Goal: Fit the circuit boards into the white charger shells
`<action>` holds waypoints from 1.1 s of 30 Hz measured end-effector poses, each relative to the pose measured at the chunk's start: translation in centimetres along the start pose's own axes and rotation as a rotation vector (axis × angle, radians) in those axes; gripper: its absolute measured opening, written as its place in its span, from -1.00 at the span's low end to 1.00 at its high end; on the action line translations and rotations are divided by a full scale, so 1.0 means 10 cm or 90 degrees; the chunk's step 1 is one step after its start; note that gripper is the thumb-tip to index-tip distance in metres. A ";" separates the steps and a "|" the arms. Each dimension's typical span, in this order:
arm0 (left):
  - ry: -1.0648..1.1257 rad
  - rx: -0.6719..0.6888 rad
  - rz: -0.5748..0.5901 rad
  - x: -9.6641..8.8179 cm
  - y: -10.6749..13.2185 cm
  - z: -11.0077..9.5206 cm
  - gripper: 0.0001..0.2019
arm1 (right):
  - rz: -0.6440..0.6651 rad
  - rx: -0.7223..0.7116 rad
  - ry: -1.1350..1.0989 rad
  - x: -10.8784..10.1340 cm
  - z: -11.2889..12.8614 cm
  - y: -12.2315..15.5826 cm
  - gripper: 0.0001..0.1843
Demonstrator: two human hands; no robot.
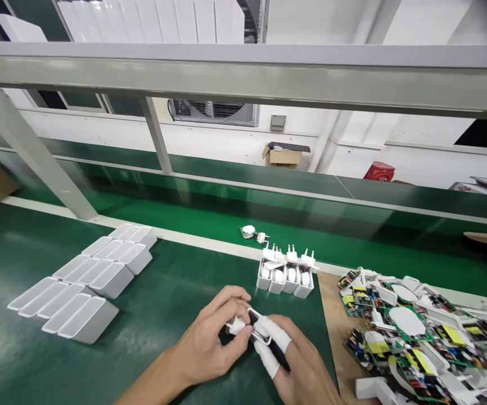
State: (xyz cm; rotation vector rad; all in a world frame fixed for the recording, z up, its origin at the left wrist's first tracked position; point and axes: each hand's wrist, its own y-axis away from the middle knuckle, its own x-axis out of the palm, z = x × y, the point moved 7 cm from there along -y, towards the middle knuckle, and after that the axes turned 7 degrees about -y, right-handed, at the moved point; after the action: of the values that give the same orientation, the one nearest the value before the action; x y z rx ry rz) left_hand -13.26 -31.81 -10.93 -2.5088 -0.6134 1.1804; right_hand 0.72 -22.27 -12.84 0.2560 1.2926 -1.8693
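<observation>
Near the front of the table, both hands are on a small white adapter case (262,338) with dark parts inside its open side. My left hand (215,332) has its thumb and fingers closed around the case's left end, where a small white piece (236,325) shows. White finger cots cover the thumb and index finger of my right hand (296,357), which grips the right end. Fingers hide much of the case. Just beyond my hands, several filled adapter cases (285,275) stand in a row, white two-pin plugs lying across their tops.
To the left, rows of white plastic cases (86,275) lie on the green table (159,332). Circuit boards (407,320) are heaped on a brown board (331,304) at right. On the green belt (201,216) sits a loose board with a plug (249,231). A metal frame (243,79) crosses above.
</observation>
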 end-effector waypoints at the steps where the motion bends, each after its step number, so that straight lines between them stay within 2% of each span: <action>1: 0.000 -0.007 0.008 0.01 0.00 0.01 -0.89 | 0.008 0.007 -0.001 0.02 -0.01 0.00 -0.52; 4: 0.021 -0.045 0.018 0.01 0.00 0.09 -0.82 | 0.011 0.040 -0.053 0.03 -0.03 -0.01 -0.55; 5: 0.038 -0.060 0.021 0.02 0.01 0.12 -0.69 | -0.003 0.073 -0.095 0.02 -0.07 -0.01 -0.59; 6: 0.059 -0.071 0.023 0.03 0.02 0.14 -0.47 | -0.028 0.123 -0.158 0.01 -0.13 -0.01 -0.64; 8: 0.087 -0.085 0.032 0.07 0.04 0.17 0.06 | -0.078 0.278 -0.337 0.04 -0.31 0.04 -0.73; 9: 0.086 -0.083 0.035 0.09 0.06 0.16 0.23 | -0.102 0.364 -0.443 0.08 -0.40 0.08 -0.71; 10: 0.074 -0.077 0.033 0.10 0.07 0.15 0.30 | -0.122 0.442 -0.546 0.14 -0.47 0.12 -0.64; 13: 0.022 -0.031 0.002 0.13 0.09 0.05 0.10 | -0.147 0.574 -0.754 0.32 -0.52 0.19 -0.44; 16: 0.003 0.020 -0.028 0.14 0.10 -0.05 -0.07 | -0.161 0.608 -0.805 0.41 -0.48 0.21 -0.38; 20: -0.039 0.054 -0.047 0.12 0.10 -0.14 -0.06 | -0.155 0.602 -0.793 0.42 -0.43 0.20 -0.36; 24: -0.128 0.042 -0.044 0.08 0.11 -0.08 -0.08 | -0.162 0.482 -0.640 0.26 -0.39 0.15 -0.51; 27: -0.147 -0.025 -0.059 -0.03 0.05 0.15 -0.15 | -0.140 0.346 -0.464 0.19 -0.32 0.15 -0.57; 30: -0.081 -0.171 -0.081 -0.16 -0.08 0.52 -0.20 | -0.120 0.239 -0.261 0.21 -0.23 0.19 -0.61; 33: 0.017 -0.236 -0.049 -0.10 -0.29 0.77 -0.18 | -0.107 0.173 -0.106 0.27 -0.13 0.22 -0.61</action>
State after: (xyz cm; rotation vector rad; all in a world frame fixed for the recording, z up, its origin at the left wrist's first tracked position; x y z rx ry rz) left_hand -20.58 -29.11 -13.74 -2.7644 -0.9910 1.0858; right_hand 0.29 -22.83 -16.49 0.1319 0.9724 -2.1625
